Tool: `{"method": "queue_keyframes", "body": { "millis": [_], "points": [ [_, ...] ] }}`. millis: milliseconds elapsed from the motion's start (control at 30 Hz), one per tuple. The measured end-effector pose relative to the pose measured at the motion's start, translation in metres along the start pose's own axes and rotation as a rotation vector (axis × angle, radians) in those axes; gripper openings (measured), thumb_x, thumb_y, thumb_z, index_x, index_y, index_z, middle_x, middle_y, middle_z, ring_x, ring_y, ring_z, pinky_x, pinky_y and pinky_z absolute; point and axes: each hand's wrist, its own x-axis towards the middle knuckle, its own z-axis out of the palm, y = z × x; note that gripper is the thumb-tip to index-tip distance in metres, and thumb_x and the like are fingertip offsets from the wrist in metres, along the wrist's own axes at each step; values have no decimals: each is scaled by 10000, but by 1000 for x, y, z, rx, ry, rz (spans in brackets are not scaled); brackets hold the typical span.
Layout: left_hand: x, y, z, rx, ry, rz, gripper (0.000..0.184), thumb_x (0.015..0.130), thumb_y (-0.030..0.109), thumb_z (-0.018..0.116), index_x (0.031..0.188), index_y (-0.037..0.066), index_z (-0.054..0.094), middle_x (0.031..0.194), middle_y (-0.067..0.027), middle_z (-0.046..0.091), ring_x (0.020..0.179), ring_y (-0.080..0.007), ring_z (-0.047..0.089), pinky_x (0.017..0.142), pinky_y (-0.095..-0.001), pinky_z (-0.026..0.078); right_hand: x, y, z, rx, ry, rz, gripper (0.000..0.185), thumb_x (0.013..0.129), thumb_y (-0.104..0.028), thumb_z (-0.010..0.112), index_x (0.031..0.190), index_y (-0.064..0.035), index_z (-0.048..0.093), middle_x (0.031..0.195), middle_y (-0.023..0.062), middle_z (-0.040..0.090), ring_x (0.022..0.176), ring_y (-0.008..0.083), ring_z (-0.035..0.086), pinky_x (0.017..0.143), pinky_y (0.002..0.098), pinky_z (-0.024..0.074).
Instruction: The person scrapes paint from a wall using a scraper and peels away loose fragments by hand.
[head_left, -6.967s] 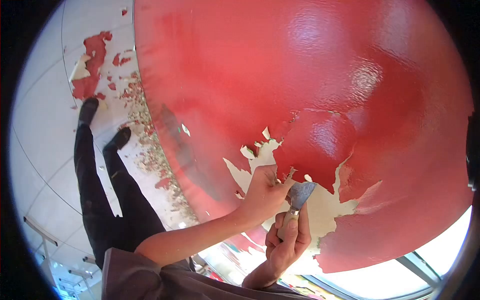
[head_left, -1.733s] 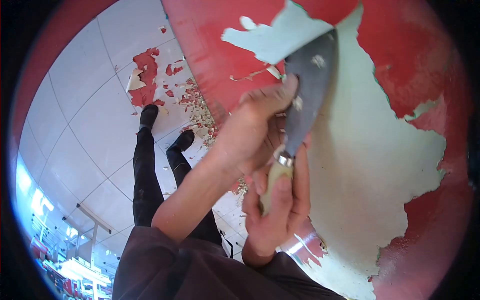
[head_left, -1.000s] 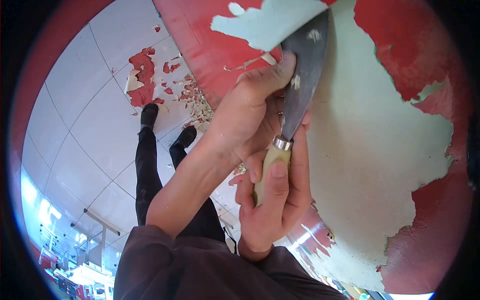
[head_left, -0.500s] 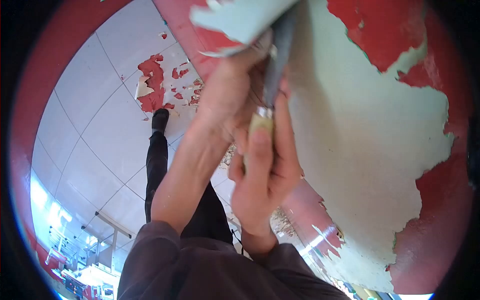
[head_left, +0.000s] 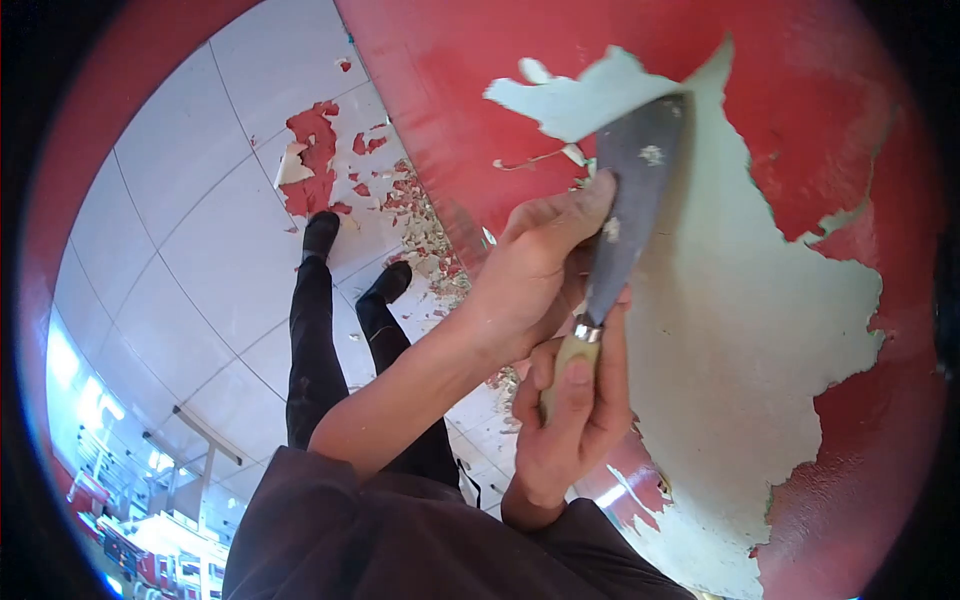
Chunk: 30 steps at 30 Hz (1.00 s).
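My right hand [head_left: 568, 430] is closed around the pale handle of a putty knife [head_left: 640, 185], thumb lying along the handle. The wide grey blade points up and away, with pale flecks stuck on it. My left hand [head_left: 550, 245] grips the blade's left edge, thumb against the metal; its other fingers are mostly hidden behind. At the blade tip, a loose flap of paint [head_left: 590, 98], pale on its underside, curls over to the left. Below and right of the blade spreads a bare pale patch [head_left: 730, 340] with ragged edges on the red painted wall [head_left: 440, 80].
Red paint pieces [head_left: 313, 155] and small chips [head_left: 425, 225] litter the white tiled floor [head_left: 190, 220] along the wall's foot. My feet [head_left: 320, 235] stand near them. Metal-framed furniture [head_left: 205, 440] is at the lower left.
Both hands and the putty knife have shifted down and right in view, and the blurred blade is now sharp. The paint flap shows more fully, lower in view. A second foot has come into sight.
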Motion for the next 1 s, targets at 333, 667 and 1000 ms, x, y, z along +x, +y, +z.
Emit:
{"method": "queue_keyframes", "body": {
  "millis": [333,667,1000],
  "points": [
    [-10,-46,-8,-24,-25,-69,365,946,389,485,856,48,580,672,-66,593,545,-165,595,526,-280,484,-17,-5,-41,-326,41,12,493,951,-185,379,1389,32,313,644,41,440,429,36,319,366,171,236],
    [-4,-33,-9,-83,-22,-59,366,942,396,497,874,54,606,724,-14,603,603,-94,568,581,-240,469,-9,-11,-15,-287,163,87,513,953,-216,422,1391,29,318,623,15,433,469,31,342,391,168,231],
    [-9,-31,-14,-146,-92,-116,383,939,415,498,890,56,625,740,12,598,628,-65,551,607,-230,463,-15,-12,-2,-407,242,57,510,954,-224,402,1390,22,306,658,50,438,369,22,259,316,175,166]
  ]
}}
